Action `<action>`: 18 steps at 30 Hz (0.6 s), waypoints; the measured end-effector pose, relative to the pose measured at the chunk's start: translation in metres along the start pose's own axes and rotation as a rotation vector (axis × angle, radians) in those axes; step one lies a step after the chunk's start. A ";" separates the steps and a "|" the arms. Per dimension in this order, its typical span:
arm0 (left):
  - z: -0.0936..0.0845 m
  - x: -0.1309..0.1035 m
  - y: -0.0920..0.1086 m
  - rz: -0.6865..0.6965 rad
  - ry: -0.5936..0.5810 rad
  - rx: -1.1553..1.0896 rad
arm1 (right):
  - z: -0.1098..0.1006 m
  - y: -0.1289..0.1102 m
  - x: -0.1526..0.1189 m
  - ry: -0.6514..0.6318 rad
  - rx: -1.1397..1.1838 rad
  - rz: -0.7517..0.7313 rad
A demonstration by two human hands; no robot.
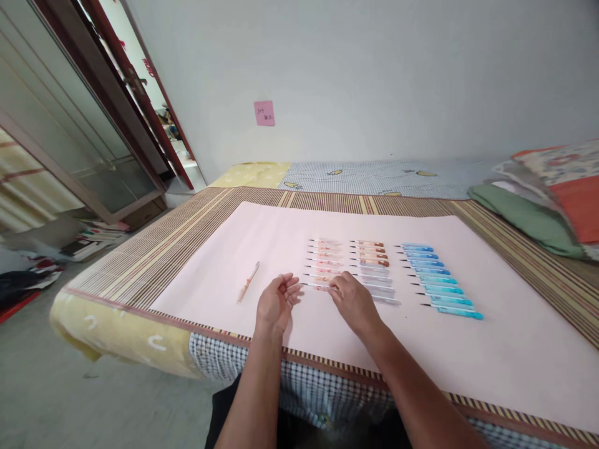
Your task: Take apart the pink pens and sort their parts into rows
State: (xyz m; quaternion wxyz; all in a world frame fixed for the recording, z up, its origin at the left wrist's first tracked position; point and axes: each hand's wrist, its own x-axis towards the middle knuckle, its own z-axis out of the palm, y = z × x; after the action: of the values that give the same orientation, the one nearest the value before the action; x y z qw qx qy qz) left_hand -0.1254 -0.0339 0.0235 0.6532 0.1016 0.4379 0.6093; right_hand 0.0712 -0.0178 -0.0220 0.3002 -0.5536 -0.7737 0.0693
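My right hand (350, 298) has its fingertips pinched on the rear end of a slim pink-and-clear pen (318, 287), the nearest in a column of similar pens. The pen's dark tip points left, towards my left hand (277, 302). That hand rests palm up, fingers loosely bent and apart, with nothing visible in it. A single cream-and-orange pen (248, 282) lies tilted to the left of my hands. Beyond my right hand is a column of brown pens (370, 252) and grey pens (381, 291), partly hidden by the hand. Blue and teal pens (433, 270) form another column on the right.
The pens lie on a large pale pink sheet (201, 290) over a striped mat (154, 243) on a bed. Folded green cloth (519, 218) and a patterned pillow (573, 181) sit at the right. A pink note (264, 113) is stuck on the wall behind.
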 end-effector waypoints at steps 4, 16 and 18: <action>0.001 -0.002 0.001 -0.004 0.009 0.002 | -0.002 -0.002 0.000 -0.003 -0.004 0.007; -0.001 0.000 -0.001 0.000 -0.003 -0.005 | 0.001 -0.002 0.000 -0.004 -0.005 0.013; -0.001 0.001 -0.001 -0.004 -0.011 -0.006 | 0.001 -0.002 0.000 0.004 0.002 0.007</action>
State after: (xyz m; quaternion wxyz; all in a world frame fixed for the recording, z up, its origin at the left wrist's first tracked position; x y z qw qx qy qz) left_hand -0.1260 -0.0337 0.0216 0.6573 0.1020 0.4324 0.6087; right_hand 0.0692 -0.0183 -0.0224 0.3021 -0.5561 -0.7711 0.0701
